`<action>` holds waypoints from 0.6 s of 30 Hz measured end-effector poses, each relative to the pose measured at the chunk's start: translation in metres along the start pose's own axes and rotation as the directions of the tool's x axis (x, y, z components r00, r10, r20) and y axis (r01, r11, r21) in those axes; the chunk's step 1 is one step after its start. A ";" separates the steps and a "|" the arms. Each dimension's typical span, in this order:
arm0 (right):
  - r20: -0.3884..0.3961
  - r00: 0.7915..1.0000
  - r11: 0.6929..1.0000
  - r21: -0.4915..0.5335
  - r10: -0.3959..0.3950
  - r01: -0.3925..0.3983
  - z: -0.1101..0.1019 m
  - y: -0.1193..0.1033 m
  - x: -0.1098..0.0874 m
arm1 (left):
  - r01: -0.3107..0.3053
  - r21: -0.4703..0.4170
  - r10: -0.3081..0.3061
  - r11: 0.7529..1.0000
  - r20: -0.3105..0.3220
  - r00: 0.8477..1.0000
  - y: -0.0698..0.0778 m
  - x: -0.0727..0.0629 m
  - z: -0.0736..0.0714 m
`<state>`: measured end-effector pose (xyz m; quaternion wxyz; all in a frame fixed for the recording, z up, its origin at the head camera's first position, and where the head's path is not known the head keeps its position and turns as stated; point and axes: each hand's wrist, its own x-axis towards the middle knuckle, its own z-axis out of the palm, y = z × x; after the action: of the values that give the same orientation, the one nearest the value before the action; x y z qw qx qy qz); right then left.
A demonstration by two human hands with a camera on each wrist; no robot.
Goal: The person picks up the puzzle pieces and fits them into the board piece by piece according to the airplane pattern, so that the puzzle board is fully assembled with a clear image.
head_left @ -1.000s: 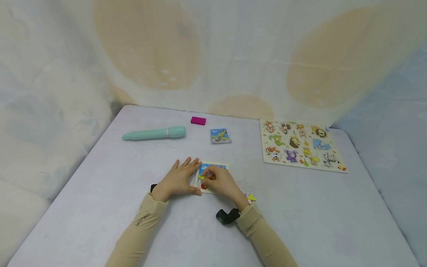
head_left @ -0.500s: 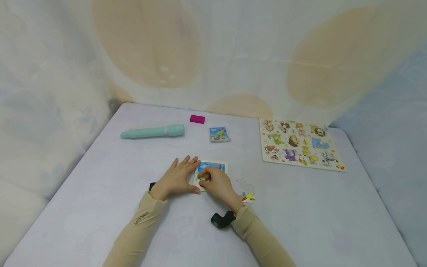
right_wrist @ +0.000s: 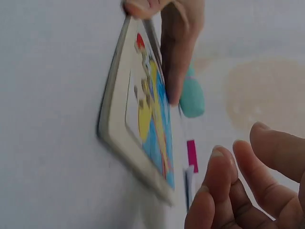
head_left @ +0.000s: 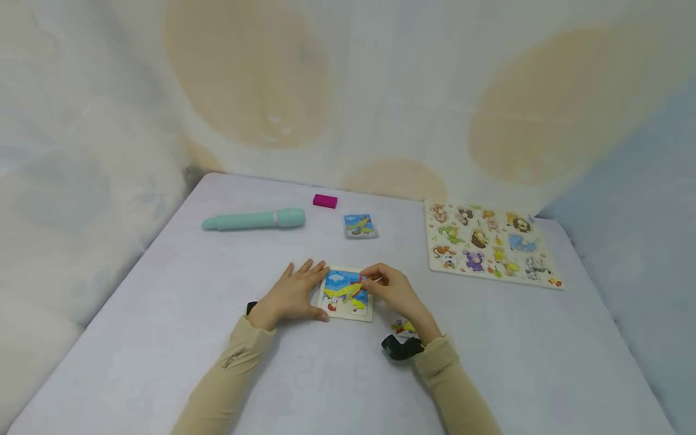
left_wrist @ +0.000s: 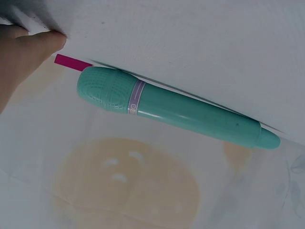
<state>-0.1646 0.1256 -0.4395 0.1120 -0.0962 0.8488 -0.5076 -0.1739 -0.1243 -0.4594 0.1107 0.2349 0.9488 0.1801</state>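
Observation:
A small jigsaw puzzle [head_left: 342, 279] with a yellow aeroplane on blue sky lies in a pale wooden tray [head_left: 359, 318]. Bare patches show along its lower part. My left hand [head_left: 293, 294] is spread flat on the left, its thumb and fingertips against the tray's left edge. My right hand [head_left: 397, 294] is over the tray's upper right edge, fingers loosely bent. In the right wrist view, nothing shows between the fingertips of the right hand [right_wrist: 257, 186]. Loose puzzle pieces [head_left: 403, 327] lie beside my right wrist, partly hidden by it.
A mint toy microphone [head_left: 253, 219] lies at the back left. Near the back edge are a magenta block [head_left: 325, 201] and a small aeroplane picture card [head_left: 359, 226]. A large animal puzzle board [head_left: 492, 244] lies at the back right.
My right hand has moved from over the puzzle's lower left part to its upper right edge, uncovering most of the picture. The left hand has stayed in place.

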 end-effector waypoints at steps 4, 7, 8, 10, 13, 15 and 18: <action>0.010 0.999 0.997 0.056 0.048 -0.048 -0.030 0.018 -0.016 | -0.003 0.000 0.003 1.000 0.002 1.000 0.000 0.001 -0.001; 0.015 0.997 0.993 0.099 0.069 -0.071 -0.044 0.026 -0.029 | -0.004 0.011 0.004 1.000 -0.003 1.000 -0.003 0.000 -0.001; 0.012 0.997 0.992 0.104 0.074 -0.075 -0.048 0.029 -0.034 | -0.009 0.011 0.009 1.000 -0.006 1.000 -0.004 0.000 -0.001; 0.001 0.996 0.990 0.111 0.085 -0.084 -0.054 0.032 -0.041 | -0.014 0.013 0.015 1.000 -0.008 1.000 -0.004 0.002 0.000; -0.020 0.991 0.986 0.105 0.131 -0.128 -0.058 0.037 -0.051 | -0.017 0.009 0.017 1.000 -0.009 1.000 -0.003 0.003 0.001; -0.027 0.987 0.982 0.106 0.159 -0.156 -0.056 0.041 -0.056 | -0.016 0.004 0.016 1.000 -0.008 1.000 -0.002 0.003 0.001; -0.032 0.986 0.981 0.112 0.165 -0.160 -0.054 0.045 -0.064 | -0.015 -0.004 0.015 1.000 -0.006 1.000 -0.001 0.003 0.002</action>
<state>-0.1215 0.2099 -0.4488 0.1408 -0.0098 0.8269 -0.5443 -0.1759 -0.1232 -0.4624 0.1069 0.2410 0.9470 0.1834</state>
